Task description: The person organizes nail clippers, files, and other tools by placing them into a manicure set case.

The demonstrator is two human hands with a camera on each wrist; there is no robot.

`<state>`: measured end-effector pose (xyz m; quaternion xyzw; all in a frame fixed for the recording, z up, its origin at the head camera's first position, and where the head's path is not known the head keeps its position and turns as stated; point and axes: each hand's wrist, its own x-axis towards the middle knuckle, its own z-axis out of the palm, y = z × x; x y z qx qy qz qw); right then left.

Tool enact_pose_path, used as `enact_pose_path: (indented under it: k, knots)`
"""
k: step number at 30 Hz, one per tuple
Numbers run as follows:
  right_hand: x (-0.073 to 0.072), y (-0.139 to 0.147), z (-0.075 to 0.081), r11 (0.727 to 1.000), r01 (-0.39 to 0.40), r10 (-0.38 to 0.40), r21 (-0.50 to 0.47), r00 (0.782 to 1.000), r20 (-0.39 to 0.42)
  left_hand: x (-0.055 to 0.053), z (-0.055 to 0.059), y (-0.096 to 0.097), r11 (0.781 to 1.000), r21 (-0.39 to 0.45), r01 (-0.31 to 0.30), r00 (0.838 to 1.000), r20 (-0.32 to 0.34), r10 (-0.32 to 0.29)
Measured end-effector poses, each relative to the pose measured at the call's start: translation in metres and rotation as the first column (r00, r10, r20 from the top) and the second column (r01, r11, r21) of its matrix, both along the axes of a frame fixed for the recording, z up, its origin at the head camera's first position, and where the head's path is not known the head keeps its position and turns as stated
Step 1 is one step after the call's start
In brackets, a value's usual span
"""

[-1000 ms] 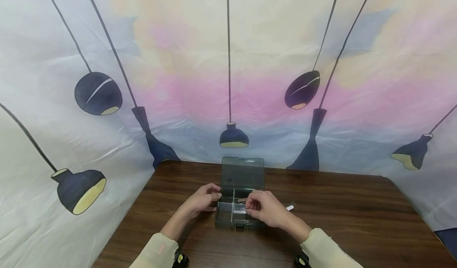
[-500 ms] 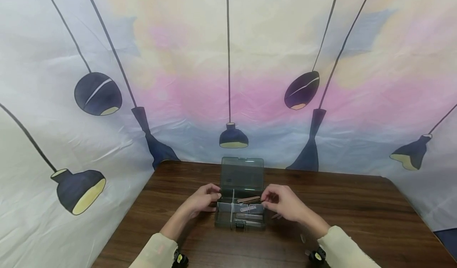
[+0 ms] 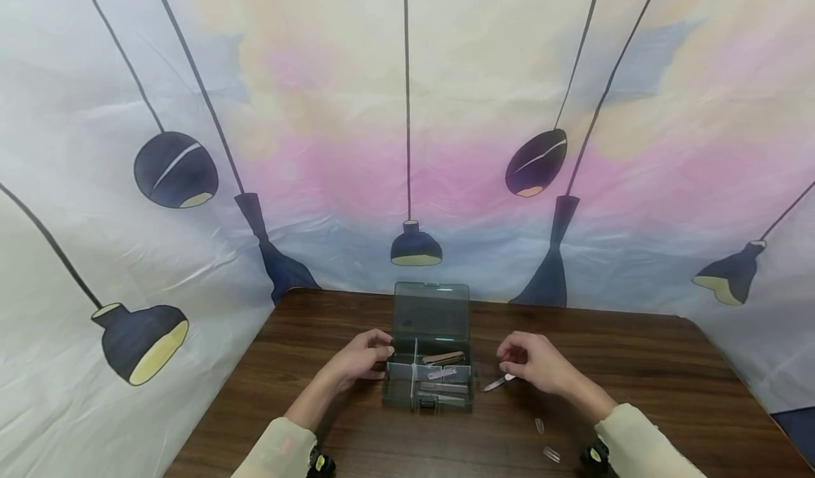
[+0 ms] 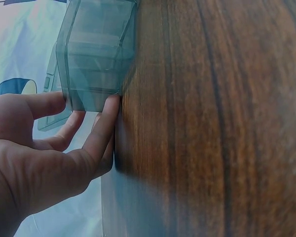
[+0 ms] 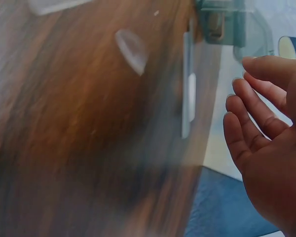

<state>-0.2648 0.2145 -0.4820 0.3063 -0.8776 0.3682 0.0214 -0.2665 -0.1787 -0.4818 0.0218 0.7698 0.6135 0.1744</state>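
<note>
A smoky, see-through compartment box (image 3: 390, 392) stands on the table, its lid (image 3: 431, 312) raised at the back. My left hand (image 3: 358, 358) holds its left end; in the left wrist view, the thumb is at the rim and the fingers lie along the end wall of the box (image 4: 96, 64). Right of the box, my right hand (image 3: 538, 363) has loosely bent fingers and nothing between them. By its fingertips lies a slim pointed piece (image 3: 495, 385) with a white end. In the box's right half lie a tan strip (image 3: 443, 358) and a small whitish piece (image 3: 442, 372).
Two small clear pieces (image 3: 551, 454) lie on the wooden table (image 3: 637, 379), nearer the front; in the right wrist view one piece (image 5: 132, 51) is a curved, pointed oval. A printed cloth (image 3: 318, 146) hangs behind the table.
My right hand has moved right, away from over the box, baring the right compartments and the pointed piece on the table. The left hand keeps its place at the box.
</note>
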Motion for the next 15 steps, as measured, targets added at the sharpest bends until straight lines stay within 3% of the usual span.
enact_pose_path:
  k: [15]
  knots:
    - [0.000, 0.013, -0.018, 0.999, 0.015, -0.016, 0.050, 1.000, 0.019, -0.002, -0.003, -0.001, 1.000, 0.003, 0.017, 1.000, 0.007, -0.017]
